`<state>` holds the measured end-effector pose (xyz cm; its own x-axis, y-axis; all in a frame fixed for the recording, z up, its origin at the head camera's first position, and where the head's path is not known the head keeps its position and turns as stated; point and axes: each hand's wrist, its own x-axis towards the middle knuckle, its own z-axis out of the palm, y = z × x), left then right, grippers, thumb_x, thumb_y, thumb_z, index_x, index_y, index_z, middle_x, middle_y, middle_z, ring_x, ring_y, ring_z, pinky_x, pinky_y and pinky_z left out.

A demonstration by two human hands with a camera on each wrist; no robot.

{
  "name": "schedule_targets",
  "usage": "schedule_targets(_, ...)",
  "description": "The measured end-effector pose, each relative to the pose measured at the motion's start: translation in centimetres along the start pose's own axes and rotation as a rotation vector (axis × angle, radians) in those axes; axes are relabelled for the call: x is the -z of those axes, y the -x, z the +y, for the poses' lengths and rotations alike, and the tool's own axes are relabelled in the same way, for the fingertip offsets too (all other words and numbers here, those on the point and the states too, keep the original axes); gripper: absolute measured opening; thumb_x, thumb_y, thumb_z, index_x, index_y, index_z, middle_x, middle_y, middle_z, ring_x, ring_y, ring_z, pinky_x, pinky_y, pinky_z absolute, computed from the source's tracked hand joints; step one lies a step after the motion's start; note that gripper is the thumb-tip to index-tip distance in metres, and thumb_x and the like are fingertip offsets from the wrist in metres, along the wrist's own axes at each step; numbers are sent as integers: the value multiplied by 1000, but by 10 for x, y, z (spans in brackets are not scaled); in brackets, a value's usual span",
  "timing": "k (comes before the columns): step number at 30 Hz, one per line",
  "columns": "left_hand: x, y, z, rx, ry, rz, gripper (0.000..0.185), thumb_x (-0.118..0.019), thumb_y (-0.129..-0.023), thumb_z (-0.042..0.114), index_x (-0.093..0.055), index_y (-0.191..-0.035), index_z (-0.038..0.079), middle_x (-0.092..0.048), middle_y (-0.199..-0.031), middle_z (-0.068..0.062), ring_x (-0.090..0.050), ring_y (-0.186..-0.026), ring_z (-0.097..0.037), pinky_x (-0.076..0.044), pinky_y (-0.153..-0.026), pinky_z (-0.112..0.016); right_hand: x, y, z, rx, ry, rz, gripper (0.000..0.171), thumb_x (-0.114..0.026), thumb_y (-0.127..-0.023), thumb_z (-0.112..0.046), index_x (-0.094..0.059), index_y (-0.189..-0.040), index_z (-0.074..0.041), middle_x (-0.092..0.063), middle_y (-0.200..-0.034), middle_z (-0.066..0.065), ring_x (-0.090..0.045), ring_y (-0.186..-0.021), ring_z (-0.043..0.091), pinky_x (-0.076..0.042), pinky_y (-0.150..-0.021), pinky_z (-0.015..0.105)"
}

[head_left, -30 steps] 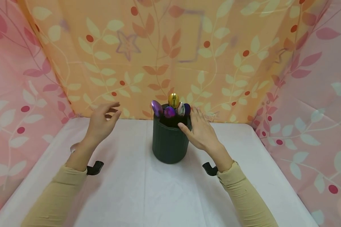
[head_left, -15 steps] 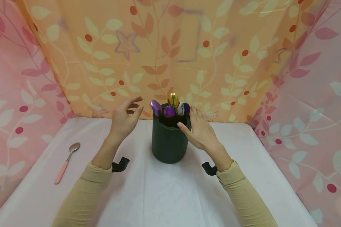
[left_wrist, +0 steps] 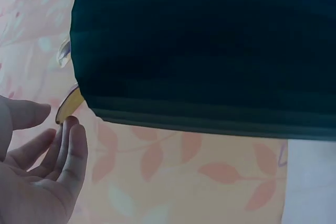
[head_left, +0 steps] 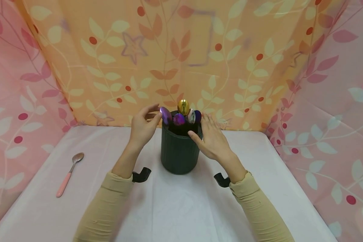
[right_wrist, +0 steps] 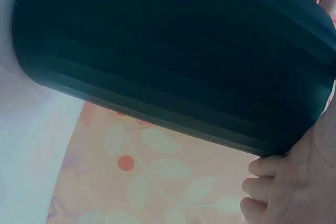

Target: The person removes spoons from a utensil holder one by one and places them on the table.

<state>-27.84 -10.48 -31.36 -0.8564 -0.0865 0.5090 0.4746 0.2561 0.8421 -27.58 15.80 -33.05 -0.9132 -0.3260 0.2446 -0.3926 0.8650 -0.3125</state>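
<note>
A dark green ribbed container (head_left: 179, 153) stands upright, with several shiny spoons in it, bowls up. The leftmost is a purple spoon (head_left: 166, 116); a gold one (head_left: 183, 107) rises behind. My left hand (head_left: 143, 126) is at the purple spoon, thumb and fingers spread on either side of its bowl. In the left wrist view the fingertips (left_wrist: 72, 125) are right at the bowl (left_wrist: 70, 106), while a gap separates it from the thumb. My right hand (head_left: 213, 139) rests against the container's right side with straight fingers, its thumb at the front rim.
A spoon with a pink handle (head_left: 64, 185) lies on the white-covered table (head_left: 175, 208) at the left. Flowered cloth (head_left: 133, 67) hangs behind the container and along both sides. A black wrist mount (head_left: 142, 174) juts inward from each forearm.
My left hand has moved right from the table's left side to the purple spoon, uncovering the pink-handled spoon. The right hand stays at the container.
</note>
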Motion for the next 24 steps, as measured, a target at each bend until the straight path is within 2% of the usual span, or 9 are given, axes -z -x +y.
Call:
schedule_targets(4, -2, -1, -3, 46, 69, -12, 37, -70, -100, 7, -66, -136, 3, -70, -123, -14, -70, -102, -26, -59, -77, -20, -1, 0, 0, 1, 1, 4, 105, -23, -99, -81, -13, -165, 0, -4, -174, 11, 0, -161, 27, -7, -129, 53)
schedule_targets(10, -3, -3, -5, 96, 143, -26, 33, -68, -101, 6, -67, -134, 1, -67, -119, -16, -70, -100, -23, -62, -81, -29, 0, 0, -1, -7, -3, -2, 103, -23, -99, -80, -12, -166, -2, -4, -174, 10, 1, -161, 26, -6, -129, 52)
schedule_targets(14, -4, -3, -4, 130, 186, -29, 33, -68, -101, 5, -68, -133, 1, -66, -117, -15, -69, -95, -18, -62, -79, -24, 0, 0, -1, -2, -6, 4, 103, -23, -100, -80, -13, -165, -1, -5, -174, 11, -1, -161, 28, -6, -129, 52)
schedule_targets(19, -4, -4, -2, 150, 273, -52, 34, -67, -100, 2, -66, -134, -2, -64, -116, -16, -69, -95, -18, -63, -79, -27, -1, 0, -1, 0, -4, 10, 103, -23, -100, -80, -16, -165, 0, -6, -174, 12, -3, -161, 29, -6, -129, 52)
schedule_targets(24, -5, -3, 0, 165, 313, -59, 35, -68, -99, 0, -66, -134, -3, -64, -116, -16, -69, -93, -18, -63, -78, -29, 0, 1, 0, 3, 1, 14, 103, -23, -100, -79, -16, -165, 0, -7, -174, 13, -6, -161, 32, -9, -129, 53)
